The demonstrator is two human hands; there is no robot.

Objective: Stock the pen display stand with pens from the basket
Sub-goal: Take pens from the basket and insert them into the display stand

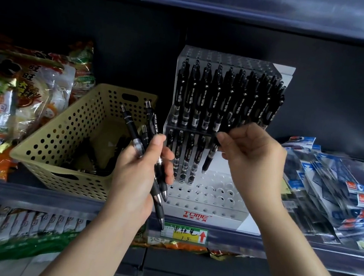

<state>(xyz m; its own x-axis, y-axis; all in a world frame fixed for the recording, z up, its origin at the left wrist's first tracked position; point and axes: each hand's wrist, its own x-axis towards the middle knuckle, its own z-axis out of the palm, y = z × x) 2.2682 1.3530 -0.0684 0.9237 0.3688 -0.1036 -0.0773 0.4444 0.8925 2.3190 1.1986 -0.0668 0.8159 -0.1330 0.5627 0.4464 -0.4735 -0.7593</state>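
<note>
- Black retractable pen (209, 159) is pinched between the thumb and fingertips of the right hand (251, 154). It hangs tip-down and nearly upright, its top leaning a little to the right, in front of the clear tiered acrylic display stand (206, 196).
- Its tip sits just right of the fourth pen in the stand's middle row, close over the white tier's holes. Whether it has entered a hole cannot be told.
- The next free hole seems to lie almost straight below the tip. The move likely needs only a slight straightening of the pen's long axis and a short drop. The right hand is the nearer one.
- The left hand (141, 171) grips a fanned bundle of spare black pens (130, 125), tips pointing down towards the shelf edge, between basket and stand.
- The beige perforated plastic basket (76, 126) stands just left of the stand, with a few dark pens lying on its floor.
- The top tier is packed with pens and the front rows of holes are bare, so much stocking appears to remain.
- Snack bags (36, 82) lie to the left, blue-carded packets (329, 182) to the right, and a yellow-green price label (183, 233) is on the shelf edge.
</note>
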